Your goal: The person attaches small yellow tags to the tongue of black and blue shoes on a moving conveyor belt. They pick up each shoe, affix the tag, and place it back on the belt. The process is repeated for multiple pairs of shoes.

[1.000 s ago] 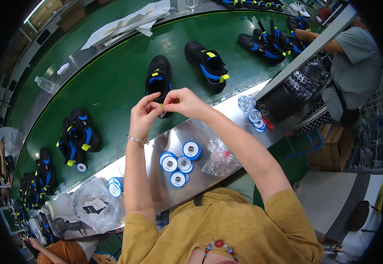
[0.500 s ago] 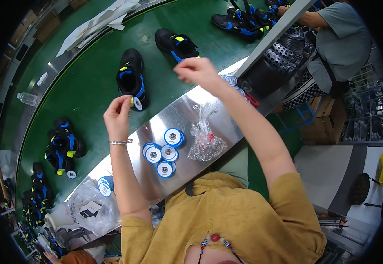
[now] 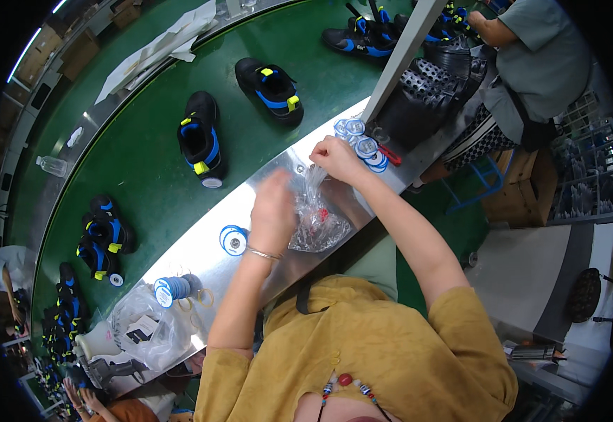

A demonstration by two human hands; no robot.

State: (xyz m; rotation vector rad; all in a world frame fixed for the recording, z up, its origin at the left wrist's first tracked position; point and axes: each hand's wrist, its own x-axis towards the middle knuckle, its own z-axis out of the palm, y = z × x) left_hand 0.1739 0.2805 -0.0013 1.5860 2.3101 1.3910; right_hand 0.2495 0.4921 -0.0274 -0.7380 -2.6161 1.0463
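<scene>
At the neck of a clear plastic bag (image 3: 320, 235), which has small red bits inside, the fingers of my right hand (image 3: 336, 157) are pinched together. Motion smears my left hand (image 3: 275, 207) over the metal ledge, just left of the bag, so its fingers cannot be read. A black and blue shoe (image 3: 199, 133) stands beyond it, with a round white tag (image 3: 212, 183) at its heel. To its right is a matching shoe (image 3: 271, 88) with a yellow heel loop. Round blue-and-white tags (image 3: 234, 240) lie beside my left wrist.
A stack of round tags (image 3: 171, 290) and a plastic bag (image 3: 148, 330) sit at the ledge's left end. More tags (image 3: 366, 146) lie by a metal post (image 3: 401, 63). Several shoes stand on the green table (image 3: 144, 155). A co-worker (image 3: 542, 60) is at the right.
My left hand has left the near shoe's heel and moved right, toward the bag. The round tag stays at that heel. My right hand has come down from the far shoe to the bag's neck.
</scene>
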